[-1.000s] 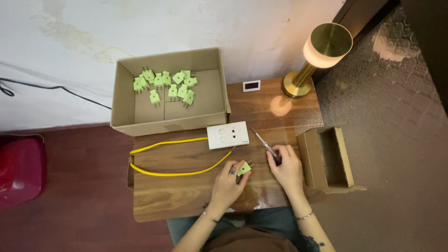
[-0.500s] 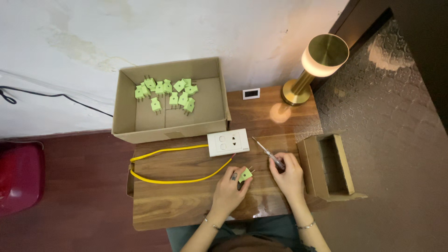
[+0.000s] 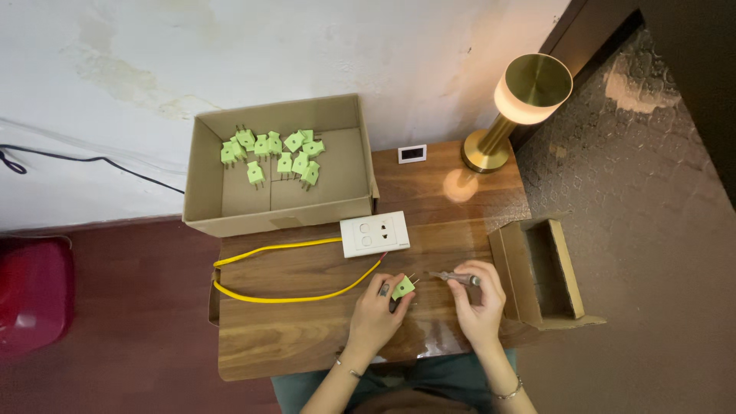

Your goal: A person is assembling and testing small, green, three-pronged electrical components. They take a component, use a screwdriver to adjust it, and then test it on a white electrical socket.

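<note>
Green plug (image 3: 403, 287) sits on the wooden counter (image 3: 307, 337), gripped by the fingers of my left hand (image 3: 377, 314), prongs pointing away from me. My right hand (image 3: 477, 300) grasps a small screwdriver (image 3: 454, 277), tip aimed toward the plug. The yellow wire (image 3: 284, 295) runs to the white socket (image 3: 374, 234).

Green plug (image 3: 403, 287), yellow wire (image 3: 284, 297), white socket plate (image 3: 374, 234), gold lamp (image 3: 512, 111)
</note>
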